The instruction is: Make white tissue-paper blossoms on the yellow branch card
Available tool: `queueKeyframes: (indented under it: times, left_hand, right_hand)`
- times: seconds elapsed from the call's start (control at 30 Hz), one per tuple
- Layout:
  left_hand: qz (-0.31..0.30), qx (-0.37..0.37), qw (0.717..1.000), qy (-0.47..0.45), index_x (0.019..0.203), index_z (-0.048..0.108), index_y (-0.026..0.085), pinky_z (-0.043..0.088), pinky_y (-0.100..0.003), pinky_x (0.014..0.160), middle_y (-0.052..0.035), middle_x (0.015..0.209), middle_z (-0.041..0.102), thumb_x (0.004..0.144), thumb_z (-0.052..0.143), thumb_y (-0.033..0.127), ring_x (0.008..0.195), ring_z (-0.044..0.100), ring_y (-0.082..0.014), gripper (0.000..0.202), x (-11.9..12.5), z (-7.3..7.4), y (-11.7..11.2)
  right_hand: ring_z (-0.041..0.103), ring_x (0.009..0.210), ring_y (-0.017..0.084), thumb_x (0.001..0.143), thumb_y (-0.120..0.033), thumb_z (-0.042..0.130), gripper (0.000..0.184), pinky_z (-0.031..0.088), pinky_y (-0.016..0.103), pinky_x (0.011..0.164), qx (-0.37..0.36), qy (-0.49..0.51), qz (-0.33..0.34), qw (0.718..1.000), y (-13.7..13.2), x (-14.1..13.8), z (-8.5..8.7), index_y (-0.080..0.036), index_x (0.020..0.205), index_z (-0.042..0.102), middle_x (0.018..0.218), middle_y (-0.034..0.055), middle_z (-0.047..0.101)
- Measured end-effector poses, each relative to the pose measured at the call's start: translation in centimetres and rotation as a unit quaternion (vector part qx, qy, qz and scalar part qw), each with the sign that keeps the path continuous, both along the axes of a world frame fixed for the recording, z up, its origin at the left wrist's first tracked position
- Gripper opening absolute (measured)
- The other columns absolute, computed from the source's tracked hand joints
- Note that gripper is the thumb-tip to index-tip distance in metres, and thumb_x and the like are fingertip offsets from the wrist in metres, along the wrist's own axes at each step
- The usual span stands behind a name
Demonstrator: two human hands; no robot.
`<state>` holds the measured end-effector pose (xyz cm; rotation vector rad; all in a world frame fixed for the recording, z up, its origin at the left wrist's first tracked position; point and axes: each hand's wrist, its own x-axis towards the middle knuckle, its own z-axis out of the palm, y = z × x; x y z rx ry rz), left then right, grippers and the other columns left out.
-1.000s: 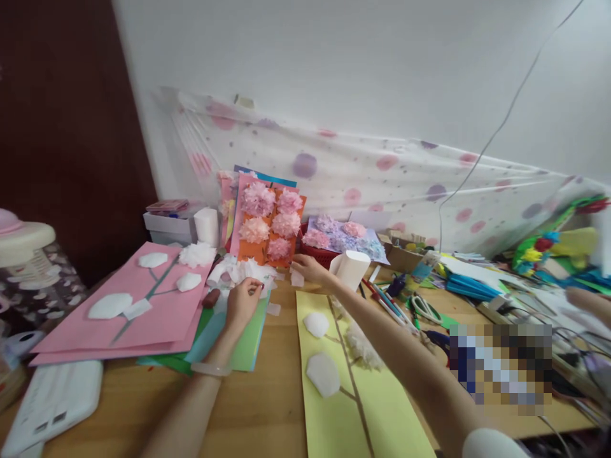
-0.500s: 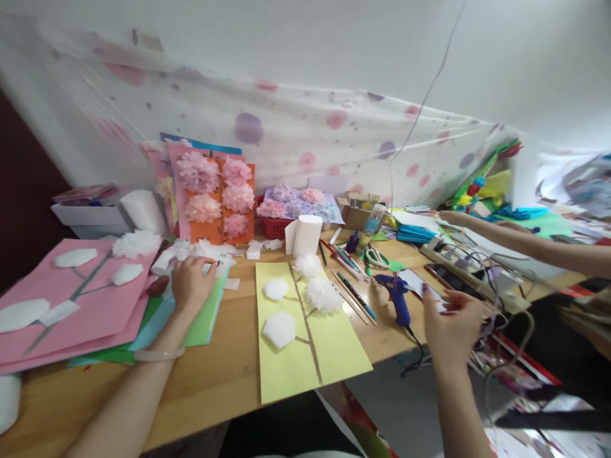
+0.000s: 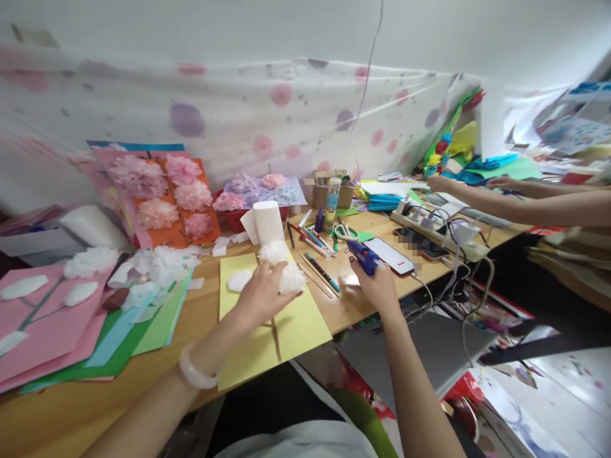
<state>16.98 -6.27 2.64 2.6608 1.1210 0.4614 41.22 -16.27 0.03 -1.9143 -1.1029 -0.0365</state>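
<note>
**Both hands loaded: tissue flower in the left, glue gun in the right**

The long wooden table [image 3: 86, 407] runs right across your view, with a clear plastic sheet dotted pink and purple [image 3: 238, 108] hung on the wall behind it. On your far left lies a big pink sheet of card [image 3: 42, 318]. The yellow sheet of paper [image 3: 305, 324] lies straight ahead of you, its near end hanging over the table edge.

Your left hand [image 3: 260, 296] is over that yellow sheet, fingers curled round a white fluffy tissue-paper flower [image 3: 292, 278]. The flower pokes out past your fingertips on the right side, low over the paper. Your right hand [image 3: 377, 289] is just beside the sheet's right edge, fist wrapped round the grip of a blue hot-glue gun [image 3: 361, 254]. The gun sticks up above your knuckles, near the flower but not touching it.

Further back, an orange card covered in pink tissue flowers [image 3: 176, 197] leans on the wall. A white paper roll [image 3: 267, 221] stands at the sheet's far end, and a white phone [image 3: 390, 256] lies just beyond the gun. On the far right, another person's bare arms [image 3: 525, 203] reach over the table.
</note>
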Motion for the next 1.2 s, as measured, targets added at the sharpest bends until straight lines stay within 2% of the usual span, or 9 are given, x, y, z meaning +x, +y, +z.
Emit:
queueKeyframes:
  times: [0.07, 0.13, 0.23, 0.4, 0.57, 0.67, 0.8, 1.03, 1.2]
  left_hand:
    - [-0.007, 0.017, 0.998, 0.052, 0.144, 0.048, 0.021, 0.041, -0.057, 0.104, -0.0222, 0.144, 0.046, 0.082, 0.068, 0.049, 0.132, 0.045, -0.0425, 0.07, 2.6, -1.1, -0.5]
    - [-0.026, 0.026, 0.997, 0.07, 0.136, 0.057, 0.024, 0.039, -0.063, 0.102, -0.022, 0.147, 0.043, 0.088, 0.063, 0.044, 0.133, 0.042, -0.0449, 0.053, 3.8, -2.3, -0.1]
    - [-0.074, 0.034, 0.996, 0.025, 0.112, 0.07, 0.021, 0.041, -0.058, 0.102, -0.0181, 0.134, 0.056, 0.095, 0.052, 0.03, 0.126, 0.048, -0.0371, 0.027, 3.3, -3.1, 1.0]
    - [-0.124, -0.005, 0.99, -0.062, 0.096, 0.072, 0.022, 0.042, -0.051, 0.106, -0.0126, 0.128, 0.061, 0.094, 0.054, 0.028, 0.124, 0.052, -0.0295, 0.018, 0.1, -2.7, 1.6]
    - [-0.076, -0.079, 0.986, -0.129, 0.09, 0.073, 0.023, 0.043, -0.045, 0.107, -0.0103, 0.133, 0.061, 0.091, 0.06, 0.029, 0.126, 0.056, -0.0272, 0.015, -2.6, -2.5, 1.3]
    - [-0.073, -0.1, 0.98, -0.154, 0.086, 0.075, 0.023, 0.046, -0.042, 0.105, -0.0105, 0.13, 0.064, 0.088, 0.065, 0.026, 0.122, 0.06, -0.0266, 0.01, -3.4, -2.4, 1.3]
    - [-0.107, -0.118, 0.976, -0.152, 0.083, 0.077, 0.023, 0.048, -0.04, 0.102, -0.0105, 0.128, 0.067, 0.086, 0.068, 0.022, 0.119, 0.063, -0.0255, 0.009, -4.0, -2.2, 1.3]
    - [-0.124, -0.195, 0.954, -0.191, 0.077, 0.076, 0.023, 0.05, -0.041, 0.101, -0.0106, 0.132, 0.065, 0.083, 0.072, 0.021, 0.122, 0.062, -0.0271, 0.007, -5.3, -1.9, 1.8]
    - [-0.12, -0.214, 0.949, -0.2, 0.077, 0.078, 0.023, 0.049, -0.042, 0.102, -0.0115, 0.127, 0.065, 0.081, 0.075, 0.025, 0.121, 0.061, -0.0279, 0.005, -5.4, -2.1, 2.0]
  right_hand:
    - [0.061, 0.066, 0.023, 0.089, -0.055, 0.048, 0.047, 0.047, 0.033, 0.062, 0.017, 0.038, 0.017, 0.999, -1.5, -0.8, 0.6, -0.015, 0.094, 0.073, 0.071, 0.0073, 0.068]
    - [0.062, 0.066, 0.022, 0.088, -0.056, 0.051, 0.045, 0.047, 0.031, 0.059, 0.027, 0.071, 0.037, 0.996, -2.8, -1.6, 1.2, -0.016, 0.092, 0.073, 0.072, 0.0064, 0.069]
    - [0.06, 0.062, 0.021, 0.086, -0.054, 0.058, 0.037, 0.045, 0.03, 0.054, 0.031, 0.146, 0.096, 0.984, -4.2, -2.4, 1.4, -0.019, 0.081, 0.07, 0.068, 0.0044, 0.067]
    - [0.055, 0.057, 0.017, 0.088, -0.052, 0.059, 0.035, 0.042, 0.027, 0.049, -0.011, 0.206, 0.18, 0.962, -4.8, -2.8, 0.6, -0.021, 0.075, 0.067, 0.064, 0.0014, 0.062]
    - [0.053, 0.056, 0.014, 0.09, -0.048, 0.059, 0.03, 0.039, 0.026, 0.052, -0.056, 0.189, 0.277, 0.94, -5.0, -3.6, 0.2, -0.022, 0.076, 0.062, 0.062, -0.0022, 0.057]
    - [0.049, 0.054, 0.013, 0.088, -0.051, 0.062, 0.033, 0.034, 0.026, 0.051, -0.093, 0.163, 0.32, 0.929, -4.8, -4.2, 0.1, -0.022, 0.072, 0.056, 0.061, -0.0038, 0.053]
    - [0.047, 0.055, 0.012, 0.086, -0.051, 0.065, 0.042, 0.032, 0.026, 0.052, -0.098, 0.123, 0.33, 0.931, -4.0, -4.7, -0.3, -0.022, 0.063, 0.046, 0.059, -0.0038, 0.05]
    - [0.049, 0.056, 0.014, 0.088, -0.052, 0.063, 0.043, 0.033, 0.027, 0.051, -0.047, 0.073, 0.371, 0.924, -2.8, -5.4, 0.1, -0.022, 0.062, 0.046, 0.056, -0.0023, 0.052]
    - [0.048, 0.058, 0.015, 0.086, -0.052, 0.065, 0.042, 0.034, 0.029, 0.053, -0.048, 0.035, 0.361, 0.931, -1.8, -6.0, 0.5, -0.022, 0.063, 0.046, 0.056, -0.0018, 0.051]
